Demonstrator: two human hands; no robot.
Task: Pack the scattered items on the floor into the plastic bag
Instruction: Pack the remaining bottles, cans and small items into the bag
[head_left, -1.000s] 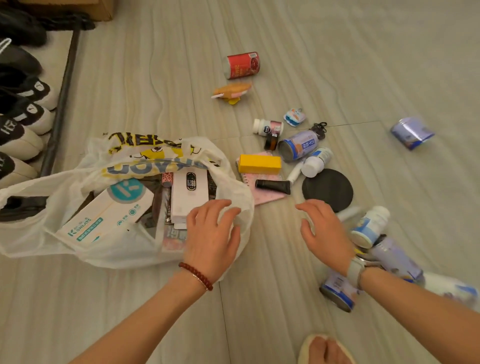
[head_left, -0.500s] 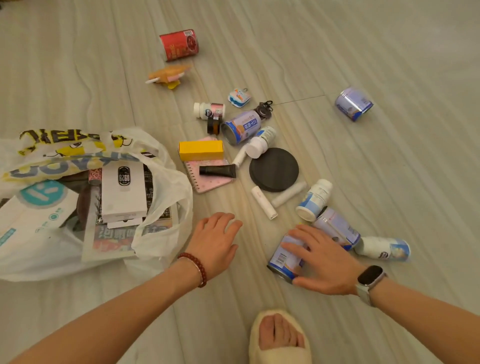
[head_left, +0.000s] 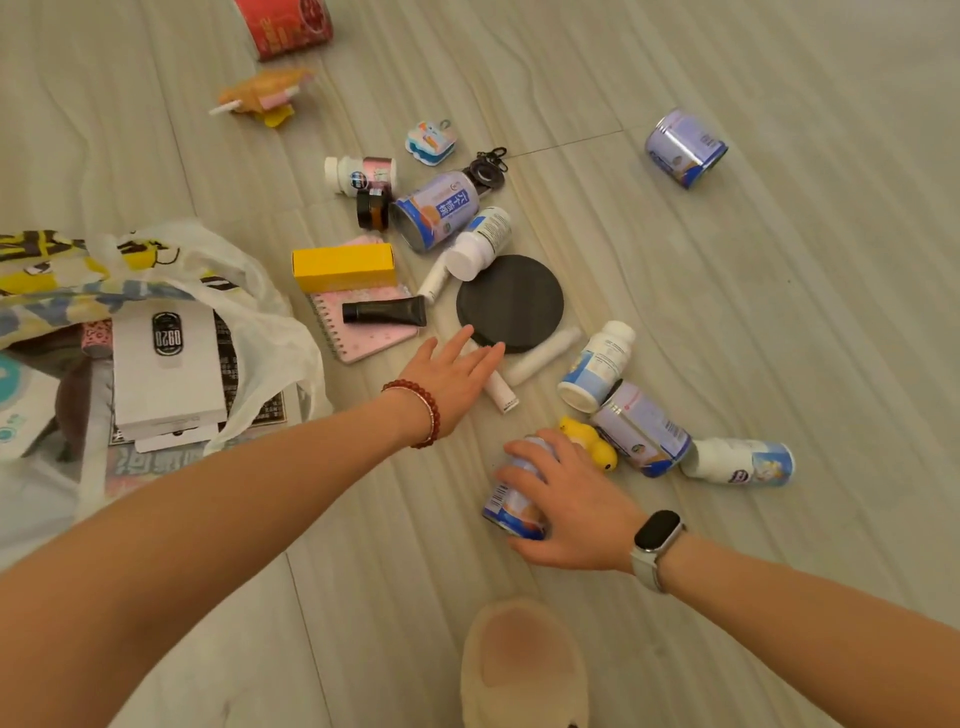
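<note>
1. The right hand (head_left: 566, 504) is wrapped over a blue-and-white can (head_left: 511, 506) lying on its side on the floor (head_left: 779, 312), fingers curled across the top of it; a watch sits on that wrist.
2. The left hand (head_left: 449, 371) is stretched out flat with fingers spread and holds nothing; its fingertips reach over the near edge of a black round disc (head_left: 511, 301), and a white tube (head_left: 501, 392) lies just beneath the palm. A red bead bracelet is on this wrist.
3. Just beyond the right hand sit a small yellow toy (head_left: 592, 441), a second lying can (head_left: 641, 428), a white bottle (head_left: 597, 366) and another white bottle (head_left: 740, 461) on its side.
4. Past the left hand, a black tube (head_left: 384, 313) rests on a pink notebook (head_left: 363, 322), with a yellow box (head_left: 343, 267) across the notebook's far end.
5. The plastic bag (head_left: 260, 312) lies open at the left, a white box (head_left: 166, 364) already inside it.
6. A red can (head_left: 285, 26) and a lone blue can (head_left: 685, 148) lie well apart from the cluster.
</note>
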